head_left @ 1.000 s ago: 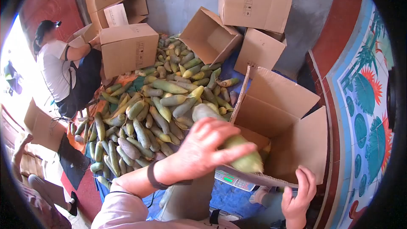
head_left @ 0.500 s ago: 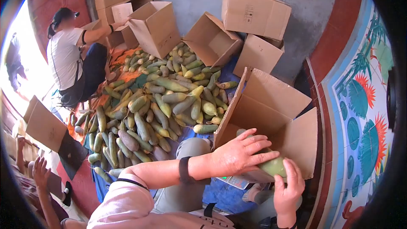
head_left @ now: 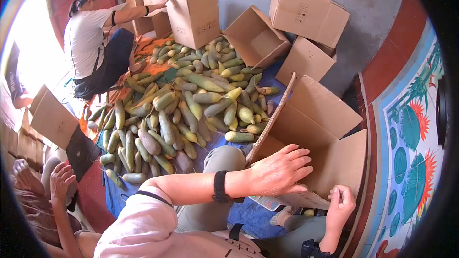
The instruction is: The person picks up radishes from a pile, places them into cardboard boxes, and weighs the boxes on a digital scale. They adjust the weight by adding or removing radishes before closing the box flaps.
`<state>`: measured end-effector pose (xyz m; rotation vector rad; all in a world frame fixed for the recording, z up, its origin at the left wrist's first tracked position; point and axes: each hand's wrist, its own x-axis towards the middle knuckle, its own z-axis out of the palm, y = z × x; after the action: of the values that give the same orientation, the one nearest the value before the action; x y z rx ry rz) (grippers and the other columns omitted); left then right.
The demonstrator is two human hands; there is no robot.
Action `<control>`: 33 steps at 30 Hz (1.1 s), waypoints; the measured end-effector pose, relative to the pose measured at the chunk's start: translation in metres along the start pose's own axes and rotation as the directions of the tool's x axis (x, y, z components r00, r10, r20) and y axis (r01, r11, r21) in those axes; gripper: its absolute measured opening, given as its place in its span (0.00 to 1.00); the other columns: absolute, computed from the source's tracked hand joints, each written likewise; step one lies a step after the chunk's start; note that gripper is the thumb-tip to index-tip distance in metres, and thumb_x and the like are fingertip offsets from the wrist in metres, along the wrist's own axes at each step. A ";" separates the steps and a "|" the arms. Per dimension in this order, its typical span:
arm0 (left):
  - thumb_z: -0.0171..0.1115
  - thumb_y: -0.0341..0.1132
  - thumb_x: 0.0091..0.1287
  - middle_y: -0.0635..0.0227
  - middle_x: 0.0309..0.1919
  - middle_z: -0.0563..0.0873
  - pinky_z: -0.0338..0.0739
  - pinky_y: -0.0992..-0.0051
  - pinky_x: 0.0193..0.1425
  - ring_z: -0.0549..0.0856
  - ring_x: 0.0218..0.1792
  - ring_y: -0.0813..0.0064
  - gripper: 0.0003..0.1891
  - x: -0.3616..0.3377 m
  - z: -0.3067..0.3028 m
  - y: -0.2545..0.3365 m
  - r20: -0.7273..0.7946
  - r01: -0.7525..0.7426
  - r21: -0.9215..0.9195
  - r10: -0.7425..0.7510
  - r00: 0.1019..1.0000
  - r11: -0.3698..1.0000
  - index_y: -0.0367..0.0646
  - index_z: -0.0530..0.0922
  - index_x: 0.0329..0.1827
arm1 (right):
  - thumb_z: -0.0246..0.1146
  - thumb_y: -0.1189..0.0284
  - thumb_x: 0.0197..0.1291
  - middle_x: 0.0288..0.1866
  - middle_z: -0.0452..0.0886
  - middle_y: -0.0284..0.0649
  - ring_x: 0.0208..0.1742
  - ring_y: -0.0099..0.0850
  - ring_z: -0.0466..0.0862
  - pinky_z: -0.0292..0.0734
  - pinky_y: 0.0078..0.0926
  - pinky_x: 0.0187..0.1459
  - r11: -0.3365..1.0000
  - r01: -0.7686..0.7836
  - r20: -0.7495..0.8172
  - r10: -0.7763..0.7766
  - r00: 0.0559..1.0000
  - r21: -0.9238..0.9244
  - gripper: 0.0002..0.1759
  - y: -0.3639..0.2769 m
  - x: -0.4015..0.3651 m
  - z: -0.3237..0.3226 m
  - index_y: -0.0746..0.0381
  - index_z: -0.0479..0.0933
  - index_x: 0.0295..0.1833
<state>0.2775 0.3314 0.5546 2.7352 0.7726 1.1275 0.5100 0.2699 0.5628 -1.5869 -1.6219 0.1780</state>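
An upright cardboard box [head_left: 313, 114] with raised flaps stands in front of me. My left hand [head_left: 282, 169] reaches over its near side, palm down, with the fingers stretched out and nothing seen in them. At the near right corner, my right hand [head_left: 342, 203] has its fingers curled against the box's rim. The box's floor and anything lying on it are hidden. Beyond my knee a large heap of green radishes [head_left: 191, 102] covers the sheets. One radish [head_left: 309, 212] shows low beside my leg, and part of a scale [head_left: 265, 203] shows under my left forearm.
A co-worker [head_left: 91, 38] crouches at the far left, an arm at another open box [head_left: 196, 19]. More boxes [head_left: 308, 12] lean along the wall. Another person's hands [head_left: 60, 179] show at lower left, near a carton [head_left: 53, 117]. A painted tile wall [head_left: 406, 162] borders the right.
The radish held between both hands is out of sight. My left hand has flattened over the near side, while my right has moved slightly right and curled at the rim. The view has shifted.
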 end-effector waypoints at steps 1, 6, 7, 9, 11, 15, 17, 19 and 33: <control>0.56 0.51 0.62 0.56 0.54 0.75 0.61 0.59 0.67 0.70 0.62 0.58 0.26 0.000 -0.001 -0.001 0.015 -0.004 -0.023 0.005 1.000 1.000 0.39 0.73 0.55 | 0.56 0.80 0.57 0.25 0.75 0.43 0.24 0.34 0.77 0.71 0.30 0.27 0.998 -0.048 0.007 0.048 0.999 0.050 0.02 -0.002 0.001 0.002 0.66 0.74 0.34; 0.60 0.46 0.61 0.55 0.56 0.73 0.65 0.60 0.65 0.70 0.61 0.56 0.24 -0.008 -0.011 -0.007 -0.125 -0.012 -0.124 -0.003 0.992 0.992 0.39 0.72 0.56 | 0.53 0.73 0.61 0.27 0.76 0.47 0.28 0.46 0.77 0.69 0.40 0.30 0.927 0.261 0.171 -0.220 0.960 -0.270 0.08 0.005 -0.005 0.013 0.65 0.75 0.34; 0.62 0.42 0.59 0.54 0.56 0.73 0.66 0.60 0.64 0.71 0.61 0.56 0.24 -0.014 -0.018 -0.011 -0.220 -0.024 -0.132 -0.005 0.975 0.991 0.40 0.72 0.56 | 0.52 0.71 0.62 0.28 0.76 0.48 0.29 0.49 0.76 0.68 0.43 0.31 0.916 0.279 0.161 -0.241 0.957 -0.289 0.10 0.006 -0.006 0.014 0.65 0.75 0.34; 0.66 0.30 0.52 0.53 0.57 0.72 0.69 0.61 0.61 0.72 0.59 0.55 0.27 -0.031 -0.036 -0.024 -0.372 -0.003 -0.135 -0.048 0.927 0.991 0.40 0.72 0.57 | 0.51 0.71 0.62 0.27 0.76 0.45 0.29 0.46 0.76 0.67 0.41 0.31 0.893 0.294 0.160 -0.253 0.954 -0.340 0.10 0.013 -0.008 0.015 0.64 0.75 0.34; 0.64 0.24 0.48 0.53 0.57 0.74 0.68 0.61 0.62 0.73 0.59 0.54 0.30 -0.058 -0.044 -0.045 -0.462 0.246 -0.085 -0.257 0.849 0.966 0.39 0.70 0.59 | 0.51 0.72 0.61 0.26 0.75 0.44 0.29 0.45 0.76 0.67 0.40 0.31 0.910 0.262 0.104 -0.241 0.965 -0.322 0.10 0.009 -0.007 0.013 0.64 0.75 0.34; 0.63 0.28 0.56 0.50 0.55 0.74 0.68 0.63 0.62 0.73 0.57 0.51 0.29 -0.144 -0.033 -0.112 -0.565 0.701 -0.106 -0.623 0.541 0.705 0.39 0.66 0.62 | 0.48 0.72 0.63 0.24 0.75 0.44 0.27 0.41 0.76 0.68 0.37 0.31 0.885 0.292 0.066 -0.288 0.955 -0.364 0.12 0.002 -0.007 0.019 0.66 0.74 0.34; 0.62 0.31 0.57 0.50 0.55 0.73 0.68 0.63 0.62 0.72 0.57 0.50 0.29 -0.206 -0.013 -0.151 -0.569 0.843 -0.074 -0.717 0.402 0.532 0.39 0.64 0.63 | 0.47 0.72 0.64 0.24 0.74 0.44 0.26 0.40 0.76 0.67 0.37 0.31 0.895 0.279 0.055 -0.278 0.959 -0.347 0.12 0.006 -0.006 0.020 0.66 0.74 0.34; 0.62 0.33 0.57 0.46 0.55 0.72 0.67 0.61 0.62 0.70 0.58 0.49 0.30 -0.268 0.004 -0.175 -0.517 0.956 -0.073 -0.830 0.208 0.285 0.40 0.64 0.63 | 0.47 0.71 0.64 0.24 0.74 0.45 0.26 0.40 0.75 0.67 0.37 0.31 0.906 0.263 0.036 -0.267 0.963 -0.332 0.13 0.011 -0.005 0.022 0.67 0.74 0.34; 0.66 0.46 0.57 0.45 0.51 0.79 0.73 0.63 0.57 0.78 0.54 0.52 0.35 -0.414 0.051 -0.257 -0.245 0.815 -0.331 -0.791 -0.561 -0.476 0.31 0.64 0.61 | 0.46 0.72 0.64 0.23 0.72 0.43 0.24 0.39 0.74 0.67 0.35 0.29 0.849 0.337 0.074 -0.337 0.939 -0.406 0.14 0.005 0.006 0.023 0.66 0.74 0.32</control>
<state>-0.0450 0.3612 0.1870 0.3402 2.4540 0.8551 0.5003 0.2859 0.5482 -1.5638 -2.0030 -0.3800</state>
